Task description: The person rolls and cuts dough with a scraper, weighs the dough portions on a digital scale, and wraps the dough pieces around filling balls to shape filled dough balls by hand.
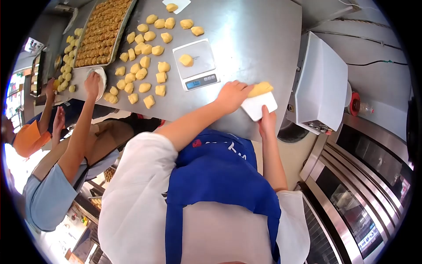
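My left hand [234,96] lies with its fingers closed over the near end of a yellow piece of dough [263,89] on the steel table. In my right hand [267,122] is a white dough scraper [258,107], its far edge against the dough. Left of my hands stands a digital kitchen scale [195,64] with a lit display, carrying one dough lump [186,60]. Several more dough lumps [145,60] are spread over the table beyond it.
A large tray [103,33] of brown balls sits at the upper left. Beside it, a co-worker's hand [92,84] reaches to a white bowl [102,81]. Another dough lump [171,7] rests at the far edge. A white machine [323,83] and steel ovens [351,189] stand right.
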A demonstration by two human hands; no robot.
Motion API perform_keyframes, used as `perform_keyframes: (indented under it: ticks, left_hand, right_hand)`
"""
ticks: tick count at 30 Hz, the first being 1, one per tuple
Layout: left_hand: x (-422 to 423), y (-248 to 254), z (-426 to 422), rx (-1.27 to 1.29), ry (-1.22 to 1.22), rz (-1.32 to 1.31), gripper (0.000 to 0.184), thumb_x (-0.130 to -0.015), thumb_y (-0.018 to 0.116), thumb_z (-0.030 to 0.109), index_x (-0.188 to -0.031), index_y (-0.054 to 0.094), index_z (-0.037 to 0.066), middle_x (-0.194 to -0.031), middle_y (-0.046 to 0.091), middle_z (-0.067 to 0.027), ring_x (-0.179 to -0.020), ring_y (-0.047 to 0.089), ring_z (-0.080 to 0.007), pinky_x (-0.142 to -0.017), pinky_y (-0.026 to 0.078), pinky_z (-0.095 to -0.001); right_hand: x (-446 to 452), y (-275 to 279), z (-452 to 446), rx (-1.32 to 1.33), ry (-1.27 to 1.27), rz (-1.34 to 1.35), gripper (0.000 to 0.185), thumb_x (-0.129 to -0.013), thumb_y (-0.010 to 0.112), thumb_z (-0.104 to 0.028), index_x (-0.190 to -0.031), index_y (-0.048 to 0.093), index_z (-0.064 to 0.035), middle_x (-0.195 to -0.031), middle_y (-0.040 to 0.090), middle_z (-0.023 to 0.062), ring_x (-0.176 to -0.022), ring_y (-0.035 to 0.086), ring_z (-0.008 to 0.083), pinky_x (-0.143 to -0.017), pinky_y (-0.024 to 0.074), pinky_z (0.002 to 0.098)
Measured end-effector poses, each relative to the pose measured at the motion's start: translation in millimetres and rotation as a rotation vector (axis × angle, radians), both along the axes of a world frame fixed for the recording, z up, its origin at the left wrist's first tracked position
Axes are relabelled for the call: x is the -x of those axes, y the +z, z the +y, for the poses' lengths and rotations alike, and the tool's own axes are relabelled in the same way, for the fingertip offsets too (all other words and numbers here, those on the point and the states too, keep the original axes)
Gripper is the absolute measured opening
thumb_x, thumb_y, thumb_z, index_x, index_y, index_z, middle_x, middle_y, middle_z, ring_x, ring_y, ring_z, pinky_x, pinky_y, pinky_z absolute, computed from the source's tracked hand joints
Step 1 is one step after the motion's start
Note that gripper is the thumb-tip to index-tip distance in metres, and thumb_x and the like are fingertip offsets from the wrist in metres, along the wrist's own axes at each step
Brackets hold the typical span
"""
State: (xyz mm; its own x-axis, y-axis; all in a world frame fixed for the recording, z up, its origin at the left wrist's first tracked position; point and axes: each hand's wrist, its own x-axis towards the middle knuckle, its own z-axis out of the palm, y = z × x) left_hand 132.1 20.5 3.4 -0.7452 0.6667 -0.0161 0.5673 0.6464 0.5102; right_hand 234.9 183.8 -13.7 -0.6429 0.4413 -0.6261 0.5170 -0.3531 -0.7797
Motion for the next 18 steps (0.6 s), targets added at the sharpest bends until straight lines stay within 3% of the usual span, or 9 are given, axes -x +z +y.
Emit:
perform_keyframes:
  ticks: [1, 3, 4, 7, 9, 11, 12, 16, 18]
  left_hand:
    - [-9.3, 2.2, -19.8, -0.099, 0.0, 0.037, 0.045, -0.077, 0.063, 0.014, -0.121, 0.057, 0.005, -0.112, 0.063, -0.0091, -0.097, 0.059, -0.0292, -0.08, 0.049, -0.0393]
    - [-28.9, -6.3, -60.2, -0.065, 0.073, -0.004, 0.049, -0.074, 0.068, 0.015, -0.121, 0.056, 0.006, -0.106, 0.064, -0.0088, -0.094, 0.06, -0.0293, -0.079, 0.049, -0.0399]
    - [-36.9, -11.3, -75.9, -0.065, 0.076, 0.001, 0.049, -0.074, 0.068, 0.015, -0.121, 0.056, 0.006, -0.106, 0.064, -0.0088, -0.094, 0.06, -0.0293, -0.079, 0.049, -0.0399]
    - [-47.7, -22.8, -102.6, -0.202, 0.161, 0.193, 0.045, -0.074, 0.07, 0.017, -0.117, 0.06, 0.007, -0.097, 0.066, -0.0103, -0.087, 0.061, -0.0297, -0.075, 0.05, -0.0401]
    - [-52.0, -29.5, -108.5, -0.159, 0.242, -0.037, 0.037, -0.076, 0.07, 0.019, -0.111, 0.064, 0.007, -0.093, 0.066, -0.012, -0.084, 0.062, -0.0308, -0.072, 0.05, -0.0396]
    - [-45.0, -38.6, -110.4, -0.199, 0.21, -0.052, 0.034, -0.077, 0.07, 0.019, -0.109, 0.065, 0.007, -0.09, 0.066, -0.0125, -0.082, 0.062, -0.031, -0.071, 0.05, -0.0399]
    - [-40.5, -41.8, -110.9, -0.228, 0.176, -0.072, 0.031, -0.078, 0.069, 0.019, -0.106, 0.066, 0.007, -0.088, 0.066, -0.013, -0.081, 0.062, -0.0311, -0.07, 0.05, -0.0401]
    - [-35.9, -30.2, -111.6, -0.121, 0.137, -0.198, 0.039, -0.076, 0.071, 0.02, -0.113, 0.063, 0.007, -0.096, 0.066, -0.0127, -0.087, 0.061, -0.0308, -0.075, 0.05, -0.0393]
    - [-33.8, -19.4, -110.7, -0.244, 0.098, -0.066, 0.051, -0.073, 0.074, 0.021, -0.119, 0.058, 0.006, -0.106, 0.064, -0.0124, -0.097, 0.058, -0.0307, -0.082, 0.049, -0.0383]
  right_hand:
    - [-9.4, -5.3, 1.4, 0.008, -0.003, 0.001, 0.038, -0.095, 0.05, -0.023, -0.126, 0.05, 0.0001, -0.11, 0.062, 0.0112, -0.092, 0.063, 0.0197, -0.068, 0.0511, 0.0313]
    - [-25.6, -22.2, 6.8, -0.256, 0.18, -0.038, 0.035, -0.094, 0.05, -0.023, -0.118, 0.056, 0.0023, -0.108, 0.063, 0.0134, -0.092, 0.062, 0.0223, -0.075, 0.0495, 0.0329]
    - [-26.3, -17.8, 3.7, -0.379, 0.152, 0.033, 0.032, -0.094, 0.049, -0.021, -0.112, 0.059, 0.0037, -0.105, 0.065, 0.0145, -0.093, 0.063, 0.0235, -0.081, 0.0477, 0.0346]
    - [-8.5, 19.6, -11.6, -0.57, 0.214, 0.198, 0.032, -0.095, 0.048, -0.021, -0.111, 0.059, 0.004, -0.099, 0.067, 0.0152, -0.092, 0.064, 0.0223, -0.08, 0.0481, 0.0346]
    - [-2.2, 41.0, -27.0, -0.655, 0.304, 0.18, 0.032, -0.095, 0.046, -0.022, -0.107, 0.06, 0.0039, -0.095, 0.068, 0.0185, -0.085, 0.067, 0.0283, -0.076, 0.0502, 0.0377]
    - [11.6, 67.3, -46.6, -1.044, 0.813, 0.054, 0.032, -0.093, 0.046, -0.024, -0.105, 0.06, 0.0023, -0.09, 0.067, 0.0211, -0.077, 0.066, 0.036, -0.07, 0.0515, 0.0425]
    - [16.1, 77.1, -59.1, -1.134, 0.875, 0.056, 0.029, -0.091, 0.046, -0.024, -0.1, 0.059, 0.0006, -0.085, 0.065, 0.0214, -0.074, 0.064, 0.0391, -0.066, 0.0511, 0.0465]
    - [24.5, 86.8, -82.9, -1.138, 1.113, 0.026, 0.02, -0.087, 0.051, -0.02, -0.092, 0.058, -0.0018, -0.08, 0.065, 0.0189, -0.071, 0.065, 0.0352, -0.064, 0.0518, 0.0455]
    - [24.9, 79.2, -84.3, -1.148, 1.139, 0.021, 0.02, -0.086, 0.052, -0.02, -0.092, 0.058, -0.0017, -0.079, 0.065, 0.0187, -0.071, 0.065, 0.035, -0.064, 0.0519, 0.0454]
